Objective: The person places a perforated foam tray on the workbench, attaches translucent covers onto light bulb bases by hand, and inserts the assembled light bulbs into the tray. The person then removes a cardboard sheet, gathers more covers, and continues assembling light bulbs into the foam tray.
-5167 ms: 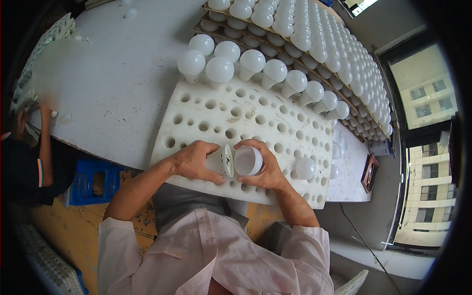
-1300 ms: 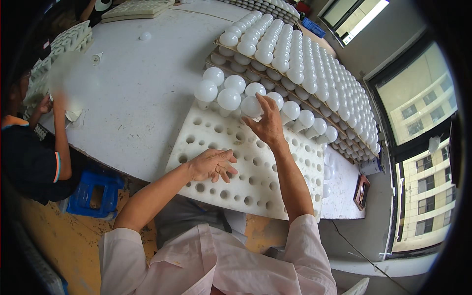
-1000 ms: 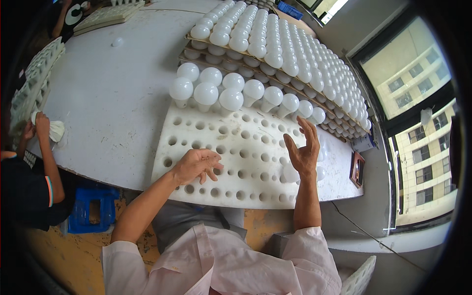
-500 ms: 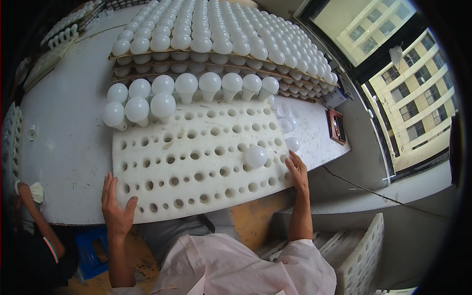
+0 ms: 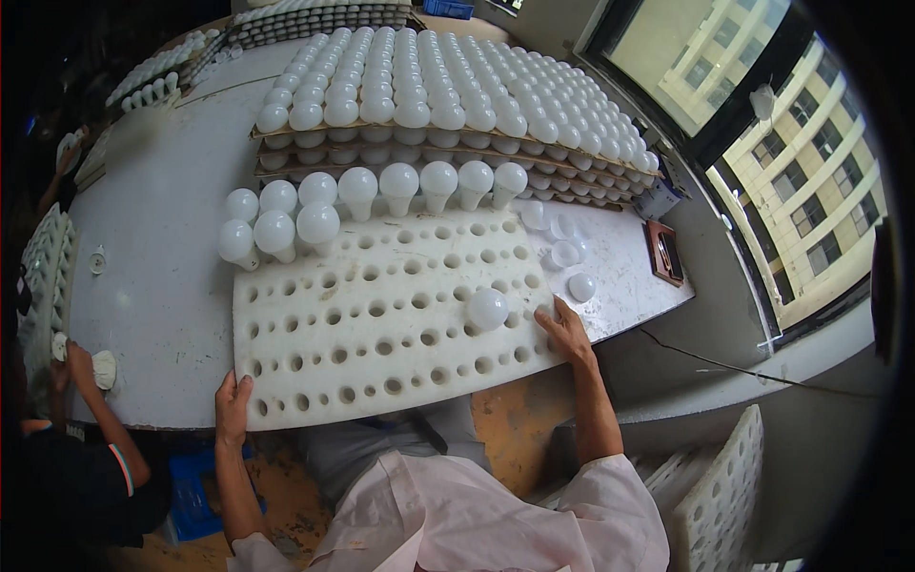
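Observation:
A white foam board [image 5: 381, 329] with rows of round holes lies before me, its near edge by the table's front edge. My left hand [image 5: 232, 408] grips its near left corner, thumb on top and fingers along the side. On the right edge, my right hand [image 5: 567, 331] has its thumb over the top, with the fingers at the side. One round white bulb [image 5: 488, 309] sits on the board near my right hand. Along the far side stand several white LED bulbs [image 5: 358, 187], bases down, with a few more in front at the left.
Behind the board rise stacked layers of white bulbs [image 5: 429, 86]. Clear plastic cups [image 5: 564, 253] and a small brown tray [image 5: 664, 253] lie to the right. A co-worker's hand [image 5: 84, 367] is at the far left. Another holed board [image 5: 720, 486] leans at the lower right.
My left hand has closed from open fingers beside the board onto its near left corner. My right thumb has come over the right edge. The whole view has shifted slightly.

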`<state>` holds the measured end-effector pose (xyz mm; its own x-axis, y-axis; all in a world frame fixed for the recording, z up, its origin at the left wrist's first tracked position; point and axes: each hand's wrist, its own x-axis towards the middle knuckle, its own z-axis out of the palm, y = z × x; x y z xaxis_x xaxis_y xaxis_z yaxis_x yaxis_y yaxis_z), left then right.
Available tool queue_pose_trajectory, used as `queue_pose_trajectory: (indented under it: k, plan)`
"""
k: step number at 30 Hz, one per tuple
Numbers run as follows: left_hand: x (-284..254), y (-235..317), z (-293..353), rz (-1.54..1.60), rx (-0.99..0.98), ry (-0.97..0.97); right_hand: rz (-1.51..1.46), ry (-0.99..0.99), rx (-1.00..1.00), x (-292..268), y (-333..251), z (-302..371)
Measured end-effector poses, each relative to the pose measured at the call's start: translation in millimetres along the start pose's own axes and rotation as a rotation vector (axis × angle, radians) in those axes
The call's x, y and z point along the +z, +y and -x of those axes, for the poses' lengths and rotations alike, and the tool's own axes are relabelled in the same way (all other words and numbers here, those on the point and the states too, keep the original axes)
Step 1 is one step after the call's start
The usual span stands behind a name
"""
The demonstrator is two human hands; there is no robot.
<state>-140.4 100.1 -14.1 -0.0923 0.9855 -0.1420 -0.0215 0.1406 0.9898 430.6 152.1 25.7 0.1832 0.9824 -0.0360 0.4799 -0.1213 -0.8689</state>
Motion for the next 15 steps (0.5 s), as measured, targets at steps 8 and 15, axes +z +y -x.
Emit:
queue_pose_trajectory:
  k: [8,15]
  plan:
    - [-45,0,15,0.114,-0.012,0.095,0.227,-0.125,0.013,30,-44,19]
    - [-88,2,35,0.224,-0.006,0.087,0.297,-0.154,-0.154,53,-57,57]
